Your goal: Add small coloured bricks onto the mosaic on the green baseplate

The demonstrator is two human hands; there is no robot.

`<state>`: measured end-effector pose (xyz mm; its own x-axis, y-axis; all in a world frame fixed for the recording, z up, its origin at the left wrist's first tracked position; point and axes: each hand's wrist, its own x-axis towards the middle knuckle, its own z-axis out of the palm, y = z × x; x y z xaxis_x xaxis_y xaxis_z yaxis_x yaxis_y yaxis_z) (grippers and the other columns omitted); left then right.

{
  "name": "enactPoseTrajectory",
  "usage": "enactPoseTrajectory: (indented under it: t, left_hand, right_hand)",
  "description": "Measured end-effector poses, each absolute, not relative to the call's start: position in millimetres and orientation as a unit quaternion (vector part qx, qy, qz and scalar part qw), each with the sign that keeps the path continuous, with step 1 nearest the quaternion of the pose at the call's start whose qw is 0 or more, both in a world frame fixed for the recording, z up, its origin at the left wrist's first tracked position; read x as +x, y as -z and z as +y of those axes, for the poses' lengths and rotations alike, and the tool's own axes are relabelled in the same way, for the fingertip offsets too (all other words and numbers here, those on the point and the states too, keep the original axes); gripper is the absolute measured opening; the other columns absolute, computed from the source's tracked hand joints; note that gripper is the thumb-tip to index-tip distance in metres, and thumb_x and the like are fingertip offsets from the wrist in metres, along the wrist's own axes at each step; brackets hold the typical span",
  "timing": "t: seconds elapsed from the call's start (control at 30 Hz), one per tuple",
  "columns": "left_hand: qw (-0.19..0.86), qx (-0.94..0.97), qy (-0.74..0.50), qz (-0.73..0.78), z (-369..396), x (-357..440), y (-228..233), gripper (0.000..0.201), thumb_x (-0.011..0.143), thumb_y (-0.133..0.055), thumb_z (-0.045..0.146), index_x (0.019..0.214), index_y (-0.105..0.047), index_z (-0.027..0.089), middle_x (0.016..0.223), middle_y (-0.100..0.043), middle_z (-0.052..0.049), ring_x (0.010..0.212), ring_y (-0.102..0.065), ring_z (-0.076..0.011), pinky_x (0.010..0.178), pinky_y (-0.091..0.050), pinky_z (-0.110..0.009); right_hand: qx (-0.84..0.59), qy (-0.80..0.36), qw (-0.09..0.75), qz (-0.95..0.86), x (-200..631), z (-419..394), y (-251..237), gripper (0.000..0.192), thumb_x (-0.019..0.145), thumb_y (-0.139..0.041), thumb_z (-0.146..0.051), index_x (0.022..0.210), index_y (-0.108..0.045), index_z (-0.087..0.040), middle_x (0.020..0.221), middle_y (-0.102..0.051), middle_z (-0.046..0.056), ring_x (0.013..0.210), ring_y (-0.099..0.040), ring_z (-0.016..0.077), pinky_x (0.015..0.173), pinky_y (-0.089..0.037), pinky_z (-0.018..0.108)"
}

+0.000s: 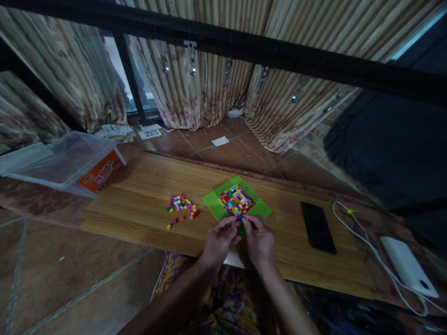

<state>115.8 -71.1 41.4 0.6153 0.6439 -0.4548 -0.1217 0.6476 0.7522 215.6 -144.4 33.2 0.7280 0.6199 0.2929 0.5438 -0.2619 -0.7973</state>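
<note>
A green baseplate (pixel 216 204) lies on the wooden board (pixel 146 195), with a multicoloured patch of small bricks (pixel 237 200) built on its middle. My left hand (pixel 220 239) and my right hand (pixel 260 239) meet at the plate's near edge, fingertips pinched together over a small piece I cannot make out. A loose pile of small coloured bricks (pixel 181 204) lies on the board to the left of the plate, a hand's width from my left hand.
A black phone (pixel 317 227) lies right of the plate. Further right are a white cable (pixel 363 242) and a white power bank (pixel 407 265). A clear plastic tub (pixel 59 163) with an orange label sits at the board's left end. Curtains hang behind.
</note>
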Motion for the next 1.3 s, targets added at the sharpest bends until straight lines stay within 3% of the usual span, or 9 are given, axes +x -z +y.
enactPoseTrajectory:
  t: [0.2, 0.4, 0.67, 0.87, 1.07, 1.3]
  left_hand:
    - [0.794, 0.405, -0.243, 0.382, -69, 113, -31, 0.041, 0.065, -0.076, 0.035, 0.101, -0.069, 0.016, 0.09, -0.068, -0.005, 0.074, -0.06, -0.0127, 0.065, -0.049, -0.024]
    - [0.739, 0.519, -0.252, 0.348, -69, 110, -17, 0.036, 0.078, -0.062, 0.028, 0.113, -0.064, 0.019, 0.097, -0.065, -0.004, 0.071, -0.056, -0.0112, 0.065, -0.048, -0.024]
    - [0.673, 0.615, -0.249, 0.327, -67, 108, -23, 0.037, 0.082, -0.053, 0.023, 0.118, -0.062, 0.023, 0.098, -0.065, -0.002, 0.073, -0.058, -0.0121, 0.068, -0.047, -0.023]
    - [0.527, 0.762, -0.217, 0.309, -61, 107, -33, 0.045, 0.086, -0.044, 0.019, 0.13, -0.054, 0.027, 0.111, -0.064, -0.005, 0.096, -0.061, -0.0179, 0.09, -0.047, -0.031]
    - [0.365, 0.882, -0.109, 0.278, -54, 110, -38, 0.056, 0.087, -0.044, 0.018, 0.142, -0.04, 0.028, 0.12, -0.061, -0.008, 0.098, -0.063, -0.0201, 0.086, -0.05, -0.03]
    - [0.308, 0.91, -0.1, 0.259, -48, 113, -44, 0.049, 0.089, -0.045, 0.02, 0.138, -0.045, 0.021, 0.111, -0.065, -0.011, 0.101, -0.061, -0.0217, 0.091, -0.049, -0.032]
  right_hand:
    - [-0.805, -0.012, 0.471, -0.36, 226, -139, -28, 0.025, 0.089, -0.054, -0.038, 0.091, -0.071, -0.02, 0.089, -0.07, 0.007, 0.081, -0.064, 0.019, 0.075, -0.05, 0.031]
    - [-0.812, 0.004, 0.453, -0.367, 225, -135, -28, 0.025, 0.089, -0.054, -0.038, 0.089, -0.07, -0.019, 0.085, -0.069, 0.006, 0.079, -0.064, 0.0191, 0.074, -0.049, 0.031]
    - [-0.82, 0.032, 0.425, -0.382, 221, -127, -32, 0.024, 0.089, -0.056, -0.038, 0.084, -0.07, -0.019, 0.079, -0.068, 0.005, 0.074, -0.063, 0.0186, 0.07, -0.048, 0.03]
    - [-0.813, 0.035, 0.428, -0.392, 222, -126, -31, 0.023, 0.088, -0.056, -0.037, 0.082, -0.071, -0.021, 0.08, -0.069, 0.004, 0.076, -0.063, 0.0185, 0.07, -0.048, 0.029]
    - [-0.817, 0.045, 0.417, -0.395, 222, -125, -30, 0.023, 0.089, -0.054, -0.035, 0.08, -0.071, -0.021, 0.077, -0.069, 0.004, 0.074, -0.062, 0.0183, 0.07, -0.047, 0.029]
    - [-0.813, 0.038, 0.42, -0.401, 222, -125, -30, 0.023, 0.089, -0.054, -0.033, 0.08, -0.071, -0.02, 0.078, -0.069, 0.004, 0.074, -0.062, 0.0179, 0.071, -0.047, 0.029]
